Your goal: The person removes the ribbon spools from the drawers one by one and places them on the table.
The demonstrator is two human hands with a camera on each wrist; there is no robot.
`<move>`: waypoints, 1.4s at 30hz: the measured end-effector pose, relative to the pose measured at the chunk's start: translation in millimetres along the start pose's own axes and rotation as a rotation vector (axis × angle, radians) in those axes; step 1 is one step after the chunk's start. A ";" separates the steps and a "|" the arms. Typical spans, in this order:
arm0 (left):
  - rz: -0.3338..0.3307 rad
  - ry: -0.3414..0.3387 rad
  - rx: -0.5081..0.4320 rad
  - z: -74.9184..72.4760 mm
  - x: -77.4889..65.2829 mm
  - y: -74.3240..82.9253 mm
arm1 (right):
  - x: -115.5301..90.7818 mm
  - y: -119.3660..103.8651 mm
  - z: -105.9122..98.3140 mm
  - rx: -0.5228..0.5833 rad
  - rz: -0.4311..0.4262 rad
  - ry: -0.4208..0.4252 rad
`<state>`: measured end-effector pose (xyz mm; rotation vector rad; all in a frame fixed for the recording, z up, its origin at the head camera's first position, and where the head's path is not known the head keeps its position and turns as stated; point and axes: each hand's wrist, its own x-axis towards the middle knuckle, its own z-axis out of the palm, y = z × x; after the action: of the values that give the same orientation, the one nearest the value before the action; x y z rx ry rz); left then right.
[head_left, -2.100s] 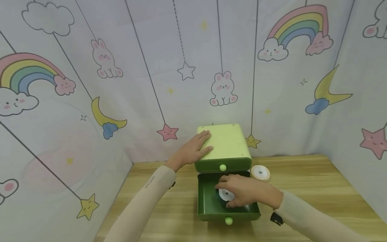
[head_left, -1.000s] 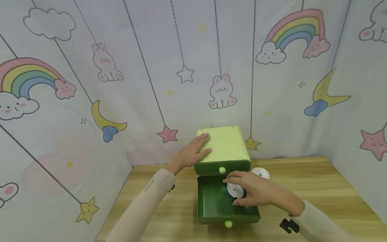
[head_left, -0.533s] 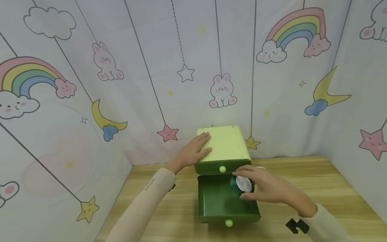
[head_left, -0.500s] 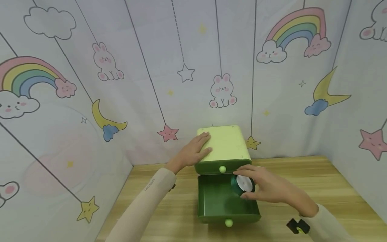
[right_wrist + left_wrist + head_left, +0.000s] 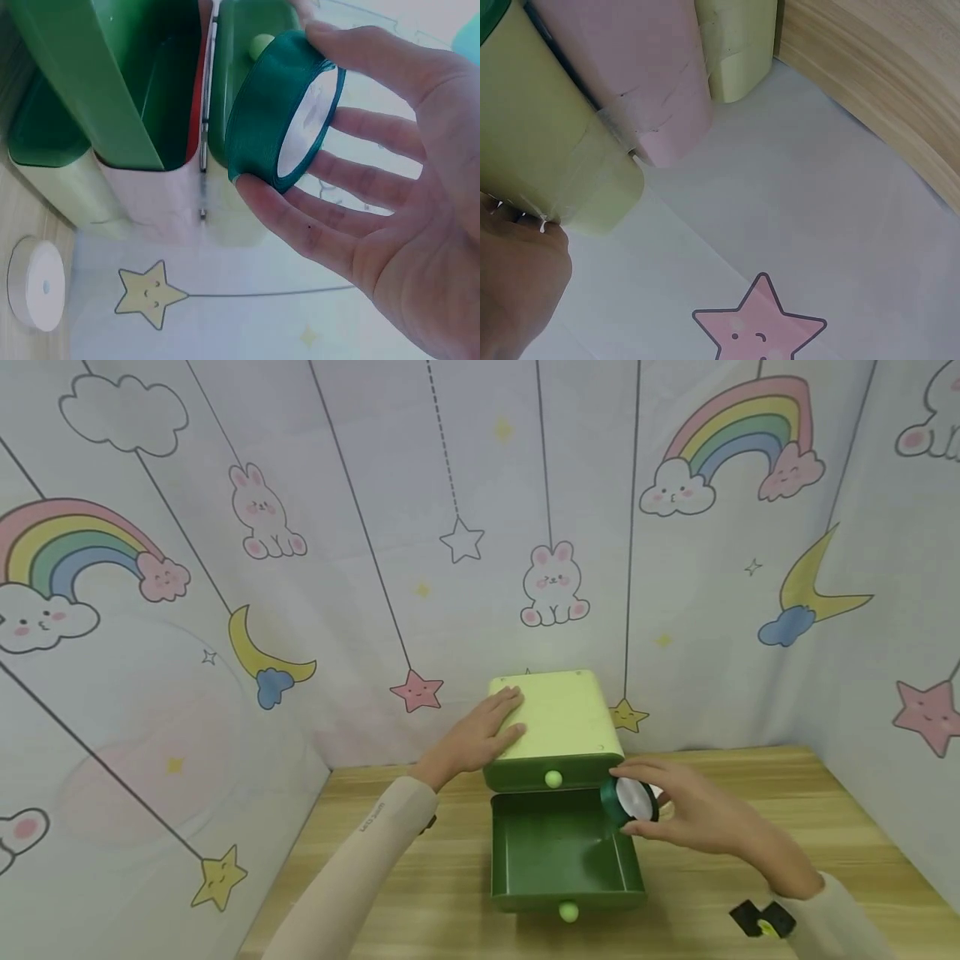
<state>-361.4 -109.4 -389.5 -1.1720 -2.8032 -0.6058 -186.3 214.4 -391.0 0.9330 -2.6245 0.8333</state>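
My right hand [image 5: 705,814] pinches a spool of dark green ribbon [image 5: 613,802] between thumb and fingers, just over the right side of a pulled-out green drawer [image 5: 551,897]. The right wrist view shows the ribbon spool [image 5: 266,109] up close, its white core facing the palm. Nothing lies in the part of the drawer that shows. My left hand [image 5: 480,737] rests on the light yellow-green top of the small cabinet [image 5: 566,714], fingers extended. In the left wrist view that hand [image 5: 525,277] touches the cabinet's top tier [image 5: 547,135].
A second, pale spool [image 5: 43,289] sits on the wooden table [image 5: 750,810] to the cabinet's right, mostly hidden behind my right hand in the head view. Behind the cabinet hangs a cartoon-printed cloth [image 5: 360,560]. The cabinet's tiers are yellow-green and pink.
The right hand has lifted the green ribbon spool and carried it rightward from inside the drawer to its right edge, tilting it. The left hand stays on the cabinet top.
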 end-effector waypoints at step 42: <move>0.020 0.016 0.003 1.1 0.0 0.3 | -35.8 75.5 -18.4 -0.139 0.177 0.141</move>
<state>-361.1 -108.8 -390.5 -1.1877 -2.7743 -0.6070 -206.4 291.2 -423.0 0.5904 -2.6293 0.7154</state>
